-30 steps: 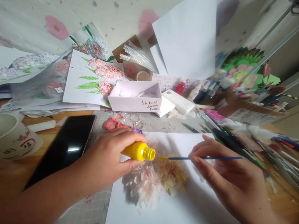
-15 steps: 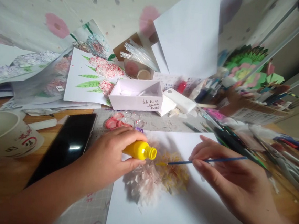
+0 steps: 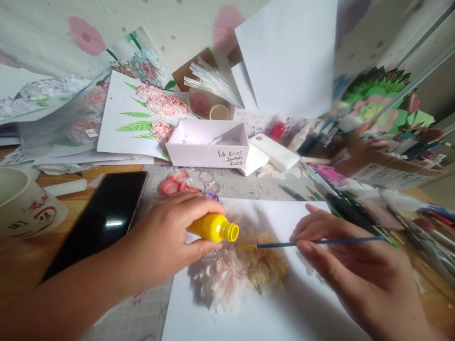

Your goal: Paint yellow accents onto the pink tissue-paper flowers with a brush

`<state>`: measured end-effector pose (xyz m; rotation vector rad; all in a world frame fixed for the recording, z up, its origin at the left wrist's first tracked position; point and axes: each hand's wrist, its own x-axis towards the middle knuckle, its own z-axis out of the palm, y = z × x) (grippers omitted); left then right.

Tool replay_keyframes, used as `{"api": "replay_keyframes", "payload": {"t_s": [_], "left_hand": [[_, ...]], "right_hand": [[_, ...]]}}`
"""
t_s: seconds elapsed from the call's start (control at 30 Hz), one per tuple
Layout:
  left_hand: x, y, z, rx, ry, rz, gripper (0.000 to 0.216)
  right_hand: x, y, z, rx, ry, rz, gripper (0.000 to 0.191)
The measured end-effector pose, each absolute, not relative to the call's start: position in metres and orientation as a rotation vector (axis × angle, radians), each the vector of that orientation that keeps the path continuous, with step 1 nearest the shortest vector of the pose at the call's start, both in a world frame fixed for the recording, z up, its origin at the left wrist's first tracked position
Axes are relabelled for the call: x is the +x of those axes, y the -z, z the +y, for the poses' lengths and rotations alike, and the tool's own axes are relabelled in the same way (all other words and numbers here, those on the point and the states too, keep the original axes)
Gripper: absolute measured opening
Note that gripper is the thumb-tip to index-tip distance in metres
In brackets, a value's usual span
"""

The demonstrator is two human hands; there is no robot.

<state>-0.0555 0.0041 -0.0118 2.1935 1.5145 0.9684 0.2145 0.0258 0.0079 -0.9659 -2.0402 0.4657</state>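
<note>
My left hand (image 3: 179, 224) is closed around a small yellow paint bottle (image 3: 213, 227), tilted on its side with the uncapped mouth facing right. Between the thumb and fingers of my right hand (image 3: 346, 264) is a thin blue paintbrush (image 3: 280, 244), held nearly level. Its yellow-coated tip is just right of and below the bottle's mouth, apart from it. Beneath both lie ruffled paper flowers on a white sheet (image 3: 199, 331): a pale pinkish-white flower (image 3: 224, 283) and, to its right, a yellow-edged flower (image 3: 267, 265). The bottle and my left hand partly hide another pale flower behind.
A black phone (image 3: 101, 218) and a white cup (image 3: 8, 200) are at the left. Behind my hands stand a pinkish-white open box (image 3: 209, 150) and red-clear plastic pieces (image 3: 179, 182). Brushes and tools (image 3: 389, 215) crowd the right, before a cardboard box (image 3: 389, 167).
My right hand and the brush have shifted slightly right, the brush tip rising a little. My left hand and the bottle stay almost still.
</note>
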Motion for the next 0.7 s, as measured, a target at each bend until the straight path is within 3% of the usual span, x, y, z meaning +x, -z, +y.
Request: {"api": "replay_keyframes", "payload": {"t_s": [0.7], "left_hand": [[-0.057, 0.015, 0.005, 2.198, -0.974, 1.504, 0.027]], "right_hand": [[0.215, -0.021, 0.021, -0.974, -0.499, -2.043, 0.012]]}}
